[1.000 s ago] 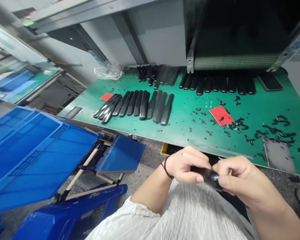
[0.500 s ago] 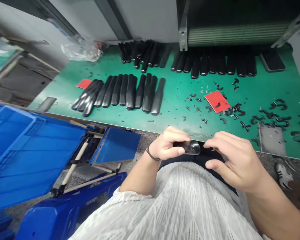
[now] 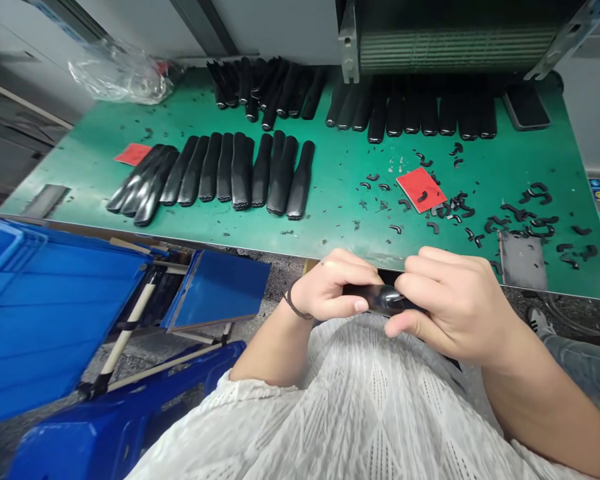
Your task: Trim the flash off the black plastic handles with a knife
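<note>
My left hand [image 3: 333, 287] and right hand [image 3: 453, 303] both pinch a glossy black strip [image 3: 380, 300] at lower centre of the frame, just below the green bench [image 3: 340, 227], where matching black strips [image 3: 240, 170] lie in rows.

The right hand [image 3: 450, 303] has closed onto the black piece [image 3: 365, 298].

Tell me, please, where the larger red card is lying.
In the head view, the larger red card lies right of centre on the green mat, beyond the right hand, among black offcuts.
</note>
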The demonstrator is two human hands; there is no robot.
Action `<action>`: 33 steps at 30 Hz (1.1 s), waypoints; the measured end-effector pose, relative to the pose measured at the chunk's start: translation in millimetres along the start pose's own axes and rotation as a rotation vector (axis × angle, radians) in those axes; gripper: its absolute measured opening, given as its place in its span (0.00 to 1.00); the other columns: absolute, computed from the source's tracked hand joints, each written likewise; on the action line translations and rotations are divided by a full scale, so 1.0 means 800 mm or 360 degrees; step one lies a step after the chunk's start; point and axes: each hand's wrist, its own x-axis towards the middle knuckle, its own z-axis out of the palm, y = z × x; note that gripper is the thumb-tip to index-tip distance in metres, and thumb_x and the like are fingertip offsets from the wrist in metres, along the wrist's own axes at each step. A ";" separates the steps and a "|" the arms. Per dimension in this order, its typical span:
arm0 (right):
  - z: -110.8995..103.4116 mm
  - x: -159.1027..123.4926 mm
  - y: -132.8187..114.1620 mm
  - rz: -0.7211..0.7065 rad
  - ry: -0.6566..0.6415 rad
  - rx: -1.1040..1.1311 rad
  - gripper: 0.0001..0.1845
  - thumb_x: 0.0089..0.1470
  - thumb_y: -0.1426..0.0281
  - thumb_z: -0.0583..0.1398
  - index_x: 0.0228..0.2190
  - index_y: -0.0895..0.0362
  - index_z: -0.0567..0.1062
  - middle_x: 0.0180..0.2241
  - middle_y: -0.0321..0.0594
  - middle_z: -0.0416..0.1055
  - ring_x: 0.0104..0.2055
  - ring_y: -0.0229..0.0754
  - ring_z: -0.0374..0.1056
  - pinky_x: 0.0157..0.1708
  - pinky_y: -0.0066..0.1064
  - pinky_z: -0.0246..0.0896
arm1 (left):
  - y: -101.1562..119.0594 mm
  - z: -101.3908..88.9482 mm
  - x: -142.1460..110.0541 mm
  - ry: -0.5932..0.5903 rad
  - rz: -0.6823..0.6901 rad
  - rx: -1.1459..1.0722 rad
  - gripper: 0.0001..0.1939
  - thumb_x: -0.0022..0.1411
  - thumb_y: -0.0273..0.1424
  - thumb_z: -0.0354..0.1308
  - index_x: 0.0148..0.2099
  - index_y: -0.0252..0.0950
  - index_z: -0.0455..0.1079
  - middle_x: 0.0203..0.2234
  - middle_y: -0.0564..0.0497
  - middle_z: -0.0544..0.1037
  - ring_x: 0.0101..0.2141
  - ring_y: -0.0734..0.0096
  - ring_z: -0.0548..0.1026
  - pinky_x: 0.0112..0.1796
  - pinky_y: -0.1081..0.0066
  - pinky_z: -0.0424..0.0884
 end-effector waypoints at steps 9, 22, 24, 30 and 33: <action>0.009 -0.013 -0.003 -0.0067 0.0328 -0.0490 0.27 0.67 0.48 0.55 0.25 0.55 0.70 0.22 0.35 0.58 0.29 0.39 0.46 0.27 0.35 0.37 | -0.007 0.019 0.002 0.0187 -0.0010 -0.0072 0.19 0.70 0.45 0.55 0.35 0.35 0.72 0.21 0.52 0.67 0.21 0.73 0.62 0.25 0.70 0.59; 0.024 -0.021 0.022 0.0794 0.0089 0.1272 0.18 0.66 0.56 0.60 0.28 0.52 0.72 0.24 0.31 0.64 0.25 0.34 0.60 0.26 0.28 0.56 | 0.007 -0.010 0.001 -0.0301 -0.0002 -0.0176 0.12 0.64 0.40 0.64 0.39 0.36 0.74 0.26 0.48 0.75 0.26 0.70 0.72 0.30 0.70 0.69; 0.030 -0.026 0.037 0.1045 0.0178 0.0835 0.11 0.64 0.56 0.61 0.42 0.48 0.78 0.30 0.34 0.71 0.27 0.35 0.64 0.28 0.28 0.60 | 0.011 -0.038 -0.004 -0.0046 -0.0133 0.0012 0.13 0.65 0.41 0.62 0.39 0.36 0.74 0.27 0.48 0.74 0.27 0.69 0.71 0.30 0.70 0.68; 0.037 -0.049 0.094 0.1090 -0.0269 -0.0038 0.26 0.60 0.46 0.59 0.56 0.41 0.73 0.31 0.33 0.74 0.20 0.36 0.62 0.25 0.32 0.62 | -0.024 -0.194 -0.012 0.1112 -0.1094 0.1263 0.27 0.67 0.33 0.56 0.66 0.33 0.64 0.42 0.44 0.79 0.40 0.64 0.77 0.43 0.67 0.74; 0.029 -0.047 0.125 0.1126 -0.0397 -0.0233 0.25 0.60 0.46 0.58 0.53 0.42 0.75 0.32 0.35 0.77 0.25 0.42 0.70 0.23 0.32 0.60 | -0.057 -0.267 -0.001 0.1128 -0.1374 0.1680 0.25 0.68 0.31 0.56 0.64 0.29 0.68 0.49 0.38 0.80 0.50 0.55 0.78 0.54 0.61 0.72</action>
